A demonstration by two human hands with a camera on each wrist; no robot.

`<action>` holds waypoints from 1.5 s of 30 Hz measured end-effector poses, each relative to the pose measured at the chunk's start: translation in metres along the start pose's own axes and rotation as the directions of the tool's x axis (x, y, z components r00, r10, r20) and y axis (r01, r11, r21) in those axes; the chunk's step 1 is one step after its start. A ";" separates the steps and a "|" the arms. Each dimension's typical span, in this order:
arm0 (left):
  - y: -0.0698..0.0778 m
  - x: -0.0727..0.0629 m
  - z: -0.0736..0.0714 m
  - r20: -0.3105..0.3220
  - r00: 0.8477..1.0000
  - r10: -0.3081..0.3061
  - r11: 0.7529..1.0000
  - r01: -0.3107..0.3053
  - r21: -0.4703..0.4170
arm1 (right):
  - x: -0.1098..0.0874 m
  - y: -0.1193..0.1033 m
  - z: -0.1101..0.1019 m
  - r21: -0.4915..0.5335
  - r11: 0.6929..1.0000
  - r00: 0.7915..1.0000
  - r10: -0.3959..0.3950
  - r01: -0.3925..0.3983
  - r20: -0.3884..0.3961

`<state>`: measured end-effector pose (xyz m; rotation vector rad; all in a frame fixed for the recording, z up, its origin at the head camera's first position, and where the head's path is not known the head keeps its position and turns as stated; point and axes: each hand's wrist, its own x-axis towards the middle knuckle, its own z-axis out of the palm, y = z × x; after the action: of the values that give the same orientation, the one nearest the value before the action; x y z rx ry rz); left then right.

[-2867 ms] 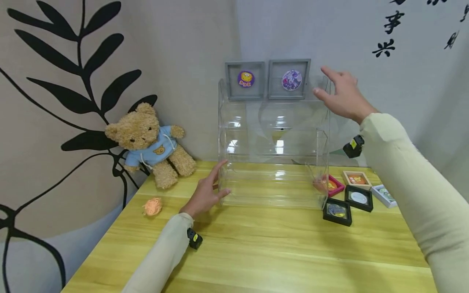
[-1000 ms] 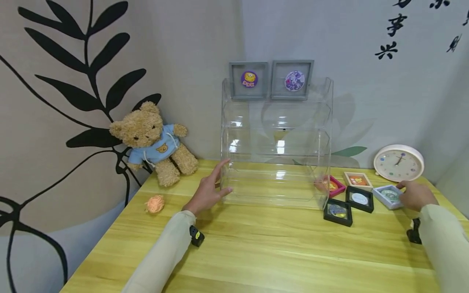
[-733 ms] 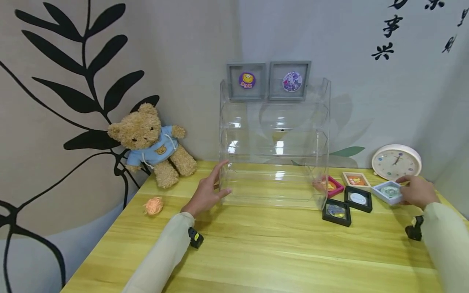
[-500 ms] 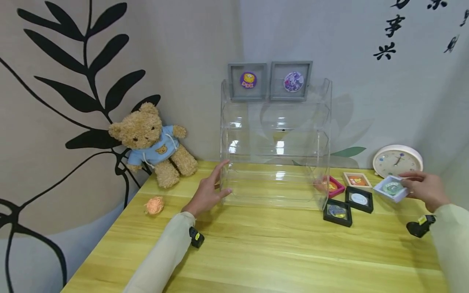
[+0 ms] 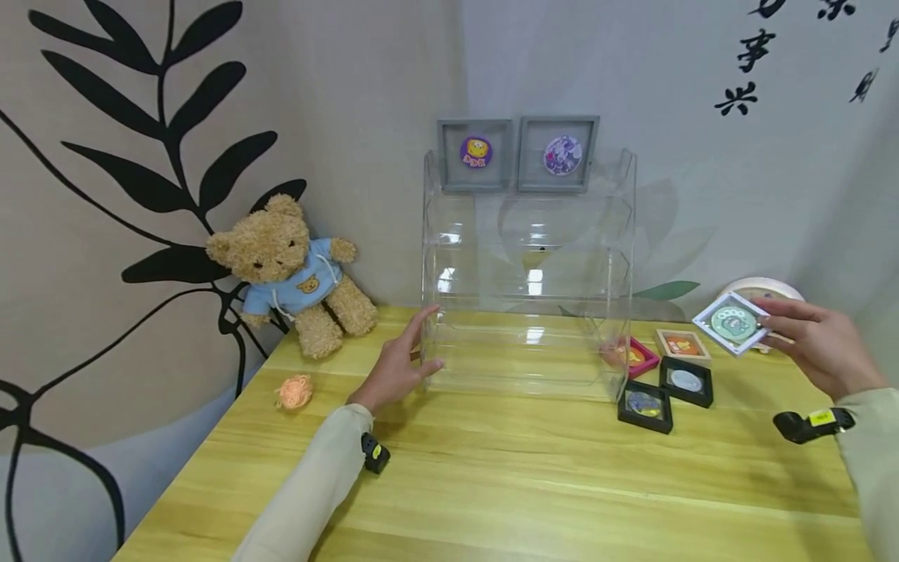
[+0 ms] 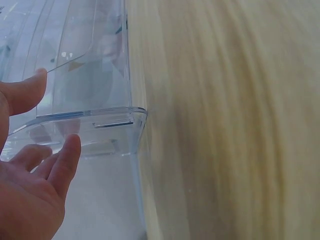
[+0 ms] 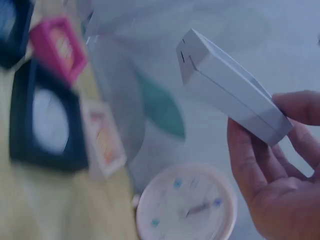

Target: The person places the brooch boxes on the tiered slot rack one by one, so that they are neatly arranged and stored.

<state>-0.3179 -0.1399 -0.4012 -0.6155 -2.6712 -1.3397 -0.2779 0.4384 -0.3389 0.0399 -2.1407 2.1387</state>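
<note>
My right hand (image 5: 825,347) pinches a white square display frame (image 5: 730,323) with a round green badge inside, raised in front of the wall clock's spot. The right wrist view shows its thick side (image 7: 235,92) between thumb and fingers. A clear acrylic tiered stand (image 5: 527,308) stands at the middle back of the table. Against its left side rests my left hand (image 5: 396,367), thumb and index finger spread apart; the left wrist view has the fingertips at the stand's side panel (image 6: 95,117). Two grey frames, one with a yellow-and-purple badge (image 5: 476,154), one purple (image 5: 562,154), occupy the top tier.
Right of the stand lie a pink frame (image 5: 641,357), a beige frame (image 5: 683,346) and two black frames (image 5: 644,406). A round white clock (image 7: 187,202) leans at the back right. A teddy bear (image 5: 284,269) and an orange ball (image 5: 295,392) are at the left.
My right hand has come down from beside the top tier, gripped the white frame off the table and raised it, tilting its face towards the camera. The left hand has stayed at the stand.
</note>
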 end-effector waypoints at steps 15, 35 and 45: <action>-0.003 -0.003 0.005 0.007 1.000 0.008 1.000 -0.008 -0.018 | 0.003 -0.063 0.081 -0.425 0.896 0.992 -0.117 0.128 0.052; 0.001 -0.005 0.005 0.005 1.000 -0.031 0.999 0.031 -0.018 | 0.050 -0.120 0.187 -0.630 0.730 0.965 -0.213 0.263 0.156; 0.003 -0.001 0.001 0.013 1.000 -0.028 1.000 0.028 0.002 | 0.086 -0.153 0.230 -0.597 0.750 0.959 -0.218 0.285 0.183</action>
<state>-0.3156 -0.1379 -0.4000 -0.5905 -2.7008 -1.3448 -0.3625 0.2141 -0.1777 0.3644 -2.6094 1.2273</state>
